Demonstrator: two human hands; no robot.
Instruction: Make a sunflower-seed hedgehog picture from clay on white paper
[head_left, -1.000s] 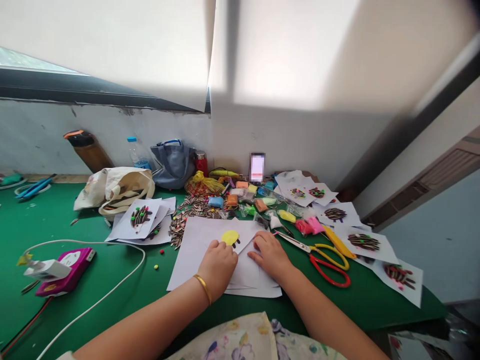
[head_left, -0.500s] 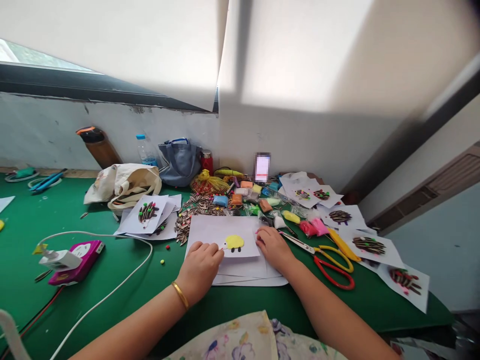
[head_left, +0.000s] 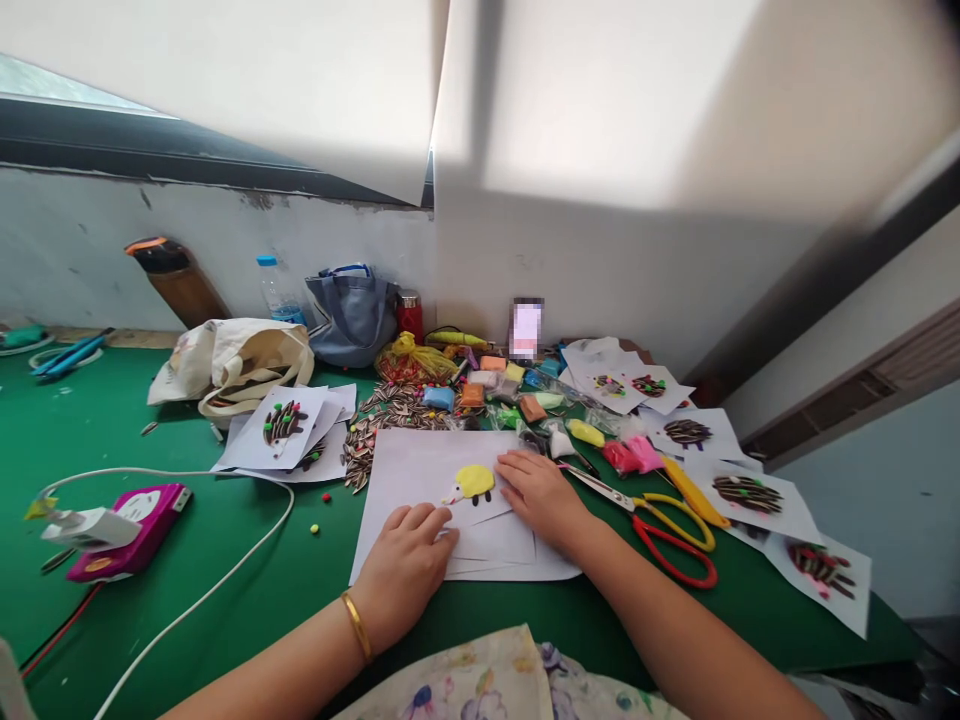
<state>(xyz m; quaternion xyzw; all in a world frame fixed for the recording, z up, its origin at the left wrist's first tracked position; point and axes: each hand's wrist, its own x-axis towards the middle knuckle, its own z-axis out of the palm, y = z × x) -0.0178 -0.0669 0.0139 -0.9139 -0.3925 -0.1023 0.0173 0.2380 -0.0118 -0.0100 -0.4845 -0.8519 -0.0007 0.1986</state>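
Paper (head_left: 420,470) lies in a loose white stack on the green tabletop (head_left: 247,570), and on the top sheet sits a yellow clay shape (head_left: 474,482) with small dark feet under it. The left hand (head_left: 405,570) rests flat on the near left part of the paper, fingers (head_left: 427,520) loosely spread and stretched toward the clay shape, holding nothing; a gold bangle (head_left: 357,626) rings its wrist. The right hand (head_left: 541,495) lies palm down on the paper just right of the clay shape, fingers together, tips touching or almost touching its edge; whether it pinches anything cannot be told.

Right of the paper lie scissors (head_left: 660,515) with yellow and red handles, blades pointing toward the right hand. Beyond the scissors, further right of the paper, several sheets carry dark seed-covered figures (head_left: 739,492). Behind the paper is a heap of striped seeds (head_left: 382,420), with small clay packets (head_left: 517,395) in many colours next to it. Left of the paper lie more finished sheets (head_left: 281,430), and behind those a cream cloth bag (head_left: 232,365). Far left of the paper a pink device (head_left: 131,530) sits with a white cable (head_left: 225,580) curling toward the near edge.
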